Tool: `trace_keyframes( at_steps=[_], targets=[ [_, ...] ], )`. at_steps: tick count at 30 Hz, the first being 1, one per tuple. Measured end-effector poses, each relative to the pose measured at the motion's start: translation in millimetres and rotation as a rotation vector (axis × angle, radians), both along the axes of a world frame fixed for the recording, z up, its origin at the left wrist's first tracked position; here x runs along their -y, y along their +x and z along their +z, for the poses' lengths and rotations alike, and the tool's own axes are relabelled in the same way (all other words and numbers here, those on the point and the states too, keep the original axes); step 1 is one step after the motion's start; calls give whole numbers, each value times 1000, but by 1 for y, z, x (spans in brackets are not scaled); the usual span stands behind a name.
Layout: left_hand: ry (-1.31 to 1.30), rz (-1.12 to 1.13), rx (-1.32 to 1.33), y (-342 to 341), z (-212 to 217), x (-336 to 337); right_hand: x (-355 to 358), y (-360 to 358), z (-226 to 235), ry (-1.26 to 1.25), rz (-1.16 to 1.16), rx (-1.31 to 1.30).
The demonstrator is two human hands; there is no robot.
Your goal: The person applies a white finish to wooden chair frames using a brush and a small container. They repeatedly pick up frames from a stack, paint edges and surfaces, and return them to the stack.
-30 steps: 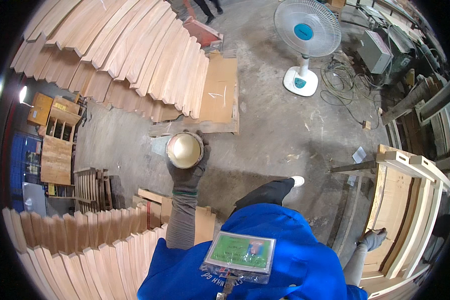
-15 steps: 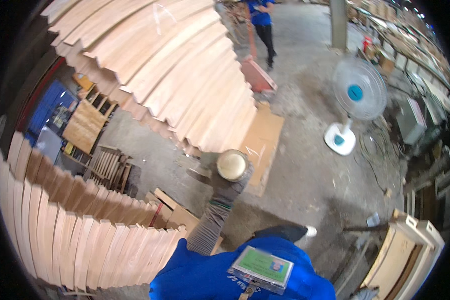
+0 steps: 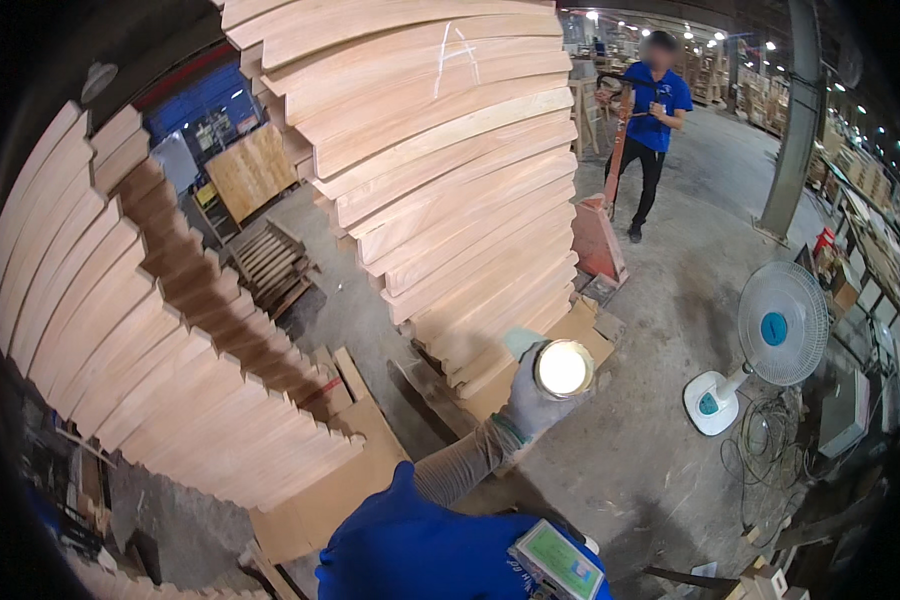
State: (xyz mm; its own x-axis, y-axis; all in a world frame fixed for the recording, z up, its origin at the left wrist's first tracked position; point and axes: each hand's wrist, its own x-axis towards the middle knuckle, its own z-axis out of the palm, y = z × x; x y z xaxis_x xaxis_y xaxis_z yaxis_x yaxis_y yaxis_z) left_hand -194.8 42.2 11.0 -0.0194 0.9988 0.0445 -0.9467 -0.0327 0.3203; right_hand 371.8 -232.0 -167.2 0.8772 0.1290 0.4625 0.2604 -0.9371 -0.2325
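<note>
The left grip, a hand in a grey knit glove [image 3: 538,400], is wrapped around a round, open-topped container with pale contents [image 3: 564,370], holding it out in front of the body. A flat, pale green-blue piece [image 3: 521,341] shows just beyond the grip on its left; whether the fingers hold it is unclear.

The view has swung leftward in the last second. The pale wooden frame [image 3: 770,585], where the right grip was resting, now shows only as a corner far to the right of the left grip. The right grip is out of view, so its state cannot be told. This suggests attention has left the frame, with the container simply being carried.

Beyond the grip rises a tall stack of pale wooden boards [image 3: 450,200]; a second stack of similar boards [image 3: 140,330] stands to its left. A co-worker in a blue shirt [image 3: 662,110], beside an orange-red pallet jack [image 3: 597,245], has come fully into view farther off.
</note>
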Motion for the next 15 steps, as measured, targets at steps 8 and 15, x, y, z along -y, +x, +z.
trace_keyframes(
  at_steps=[8, 15],
  targets=[
    [16, -52, 82, 17, -10, 8, -21, 9, 12, -48, 88, 19],
    [-59, -77, 174, 16, -20, 6, -31, 14, 21, -72, 127, 34]
  ],
)
